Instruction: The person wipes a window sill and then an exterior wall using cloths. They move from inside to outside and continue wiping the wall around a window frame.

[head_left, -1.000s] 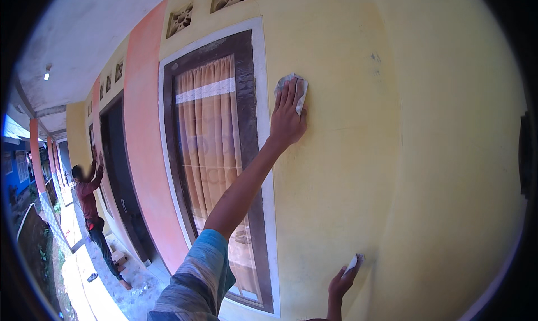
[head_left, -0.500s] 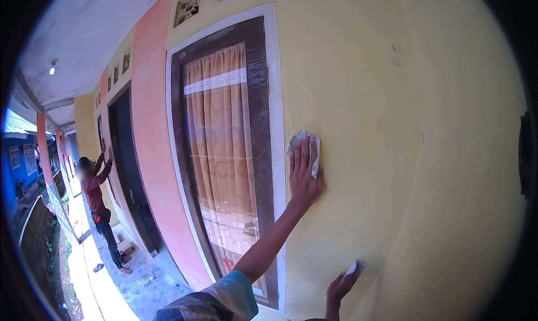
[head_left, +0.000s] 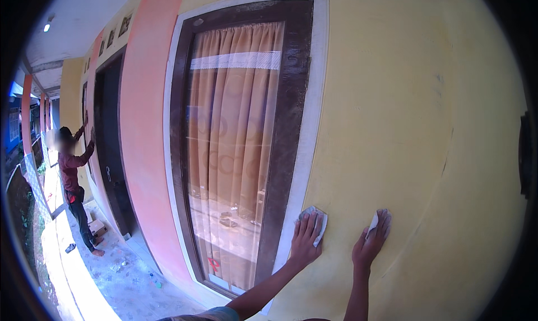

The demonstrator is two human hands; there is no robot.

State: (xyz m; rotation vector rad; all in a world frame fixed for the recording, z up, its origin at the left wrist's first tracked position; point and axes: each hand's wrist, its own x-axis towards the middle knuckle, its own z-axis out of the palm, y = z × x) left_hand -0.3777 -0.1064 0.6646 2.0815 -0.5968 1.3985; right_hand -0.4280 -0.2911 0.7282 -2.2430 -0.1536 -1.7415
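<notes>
My left hand point(head_left: 306, 243) lies against the yellow wall point(head_left: 386, 114) just right of the window's white border. Under its outstretched fingers it holds a crumpled whitish sheet point(head_left: 321, 223) flat to the wall; whether this is paper or cloth I cannot tell. At about the same height, farther right, my right hand point(head_left: 367, 248) grips a folded whitish-grey sheet point(head_left: 374, 223) between thumb and fingers. This second sheet is also up against the wall. Both forearms reach up from the lower edge.
A dark-framed window point(head_left: 297, 125) with an orange curtain point(head_left: 230, 108) stands left of my hands. Beyond the pink pillar point(head_left: 148, 114) is a dark doorway point(head_left: 109, 147). Farther along the porch point(head_left: 134, 282), a person point(head_left: 73, 175) has raised hands at the wall.
My left hand has slid down the wall beside the window border with its sheet. My right hand has risen with its sheet. The view has shifted, bringing the window more central.
</notes>
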